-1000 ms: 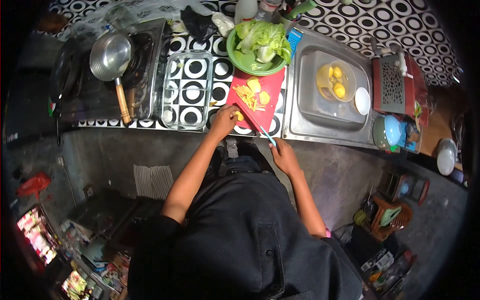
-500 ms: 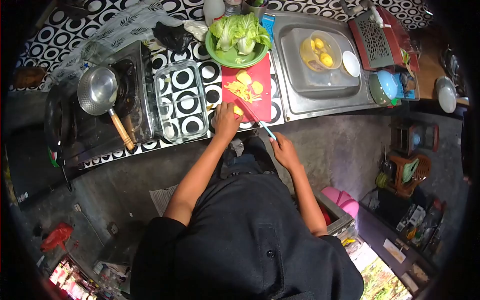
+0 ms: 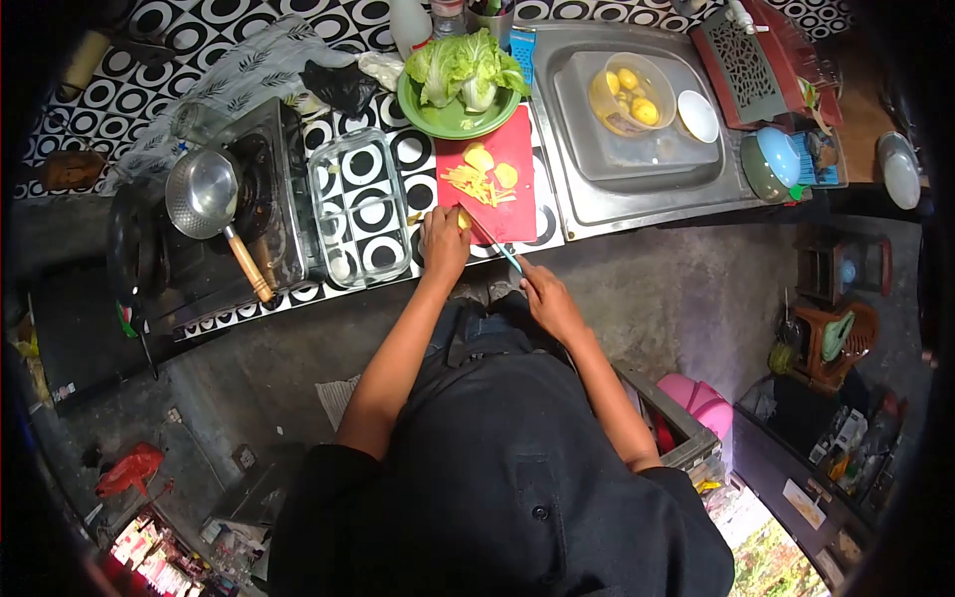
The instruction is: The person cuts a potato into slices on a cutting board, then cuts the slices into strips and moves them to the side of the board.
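My left hand (image 3: 444, 242) presses a piece of peeled yellow potato (image 3: 464, 219) onto the lower left of the red cutting board (image 3: 517, 147). My right hand (image 3: 550, 304) is closed around the light-blue handle of a knife (image 3: 510, 260). Its blade slants up and left across the board's lower part, with the tip at the potato piece beside my left fingers. Farther up the board lie a heap of cut potato sticks (image 3: 472, 182) and a few round potato slices (image 3: 506, 175). My left fingertips partly cover the piece being held.
A green plate (image 3: 453, 123) of leafy greens touches the board's far end. Left of the board are a divided glass dish (image 3: 406, 214) and a stove with a saucepan (image 3: 202, 194). To the right, a sink (image 3: 574, 179) has a tub of potatoes (image 3: 603, 104) and a white bowl (image 3: 698, 116).
My right hand and the knife have shifted a little left and down, bringing the blade closer to my left fingers. The whole view has turned slightly.
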Tool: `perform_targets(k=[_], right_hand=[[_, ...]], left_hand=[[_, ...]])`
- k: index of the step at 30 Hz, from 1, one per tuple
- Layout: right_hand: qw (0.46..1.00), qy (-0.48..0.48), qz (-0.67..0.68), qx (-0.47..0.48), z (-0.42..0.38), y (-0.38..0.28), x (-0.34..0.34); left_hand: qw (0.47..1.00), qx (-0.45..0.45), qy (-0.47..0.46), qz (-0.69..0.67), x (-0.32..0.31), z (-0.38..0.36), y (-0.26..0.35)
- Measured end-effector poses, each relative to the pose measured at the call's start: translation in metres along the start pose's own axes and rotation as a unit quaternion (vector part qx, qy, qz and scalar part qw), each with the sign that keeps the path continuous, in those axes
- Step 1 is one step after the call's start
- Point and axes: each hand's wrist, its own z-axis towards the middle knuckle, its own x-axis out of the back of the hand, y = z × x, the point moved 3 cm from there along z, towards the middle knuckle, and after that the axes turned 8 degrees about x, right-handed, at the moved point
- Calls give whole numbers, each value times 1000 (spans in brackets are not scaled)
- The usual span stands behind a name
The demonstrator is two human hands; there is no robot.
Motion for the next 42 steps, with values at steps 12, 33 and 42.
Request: perform_targets(k=[12,33,42], right_hand=[[995,-86,-28,50,17,-18,8],[981,-130,-113,91,36,-49,16],[980,-134,-115,88,42,-52,12]], left_hand=[[998,-17,48,30,-6,-9,3],[994,-19,97,39,-17,-9,2],[994,9,105,5,-20,-4,-4]])
